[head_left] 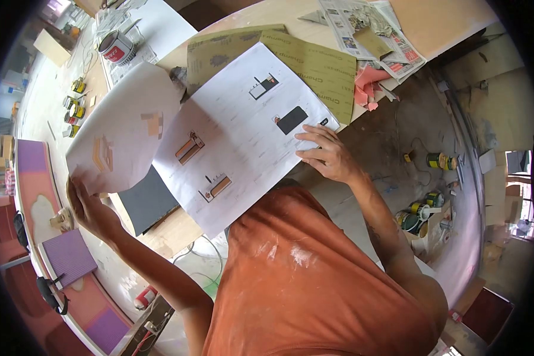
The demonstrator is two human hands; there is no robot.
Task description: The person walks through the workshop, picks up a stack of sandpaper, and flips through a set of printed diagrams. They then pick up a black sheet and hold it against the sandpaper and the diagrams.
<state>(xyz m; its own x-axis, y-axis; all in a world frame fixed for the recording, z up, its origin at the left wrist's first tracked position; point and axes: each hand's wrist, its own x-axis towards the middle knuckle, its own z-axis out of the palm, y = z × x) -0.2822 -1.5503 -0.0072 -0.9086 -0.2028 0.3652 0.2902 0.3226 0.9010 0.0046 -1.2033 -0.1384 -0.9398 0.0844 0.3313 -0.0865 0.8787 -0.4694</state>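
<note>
A large printed booklet (243,136) with furniture drawings lies open in front of me, tilted and overhanging the table's near edge. My left hand (88,207) is closed on the outer edge of a lifted page (124,127), which curves up at the left; its thumb is partly hidden. My right hand (329,155) grips the booklet's right edge, fingers across the printed side near a black label. Under the booklet lie olive-green sandpaper sheets (320,74) with printed lettering. A dark grey sheet (145,199) shows below the lifted page.
A paint can (117,47) stands on newspaper at the upper left. More newspapers (377,38) and torn pink paper (369,84) lie at the upper right. Several small cans (74,110) stand on the floor at left, others (418,216) at right. Purple-and-pink panels (70,255) are at lower left.
</note>
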